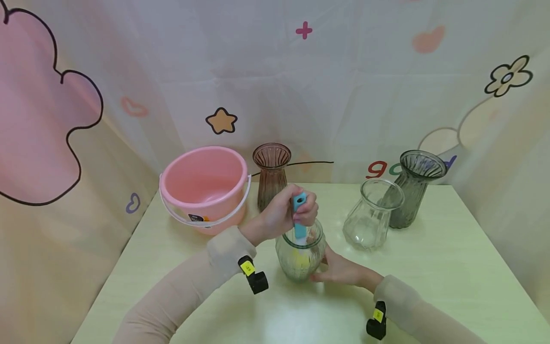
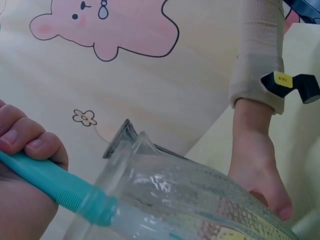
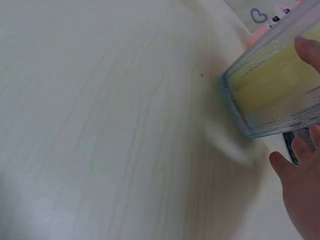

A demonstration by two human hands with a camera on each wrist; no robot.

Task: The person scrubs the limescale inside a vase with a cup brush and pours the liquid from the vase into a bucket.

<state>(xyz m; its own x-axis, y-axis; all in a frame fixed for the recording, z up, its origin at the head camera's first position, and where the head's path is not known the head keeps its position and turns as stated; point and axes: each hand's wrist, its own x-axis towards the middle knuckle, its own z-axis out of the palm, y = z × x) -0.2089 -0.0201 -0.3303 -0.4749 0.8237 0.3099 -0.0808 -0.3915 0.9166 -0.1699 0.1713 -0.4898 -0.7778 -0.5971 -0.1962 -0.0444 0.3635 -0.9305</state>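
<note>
Left hand (image 1: 287,210) is gripping a blue-handled tool (image 1: 299,231), fingers curled round it. Right hand (image 1: 341,269), lower and nearer the vase's base, is cupping the ribbed glass vase (image 1: 286,263). Tool is pointing steeply down through the vase's mouth; this alignment seems decisive. Pink bucket (image 1: 197,177) is sitting left of the left hand; clear vase (image 1: 363,229), beyond the right.

A pale, faintly grained desk (image 1: 464,267) stands before a cloth backdrop (image 1: 258,52), whitish behind and creamier at the sides, printed with a pink outlined shape (image 1: 38,105), an orange star (image 1: 221,120) and a flower (image 1: 508,77), while light leaves a soft sheen (image 1: 281,329) on the desk's nearer part.
</note>
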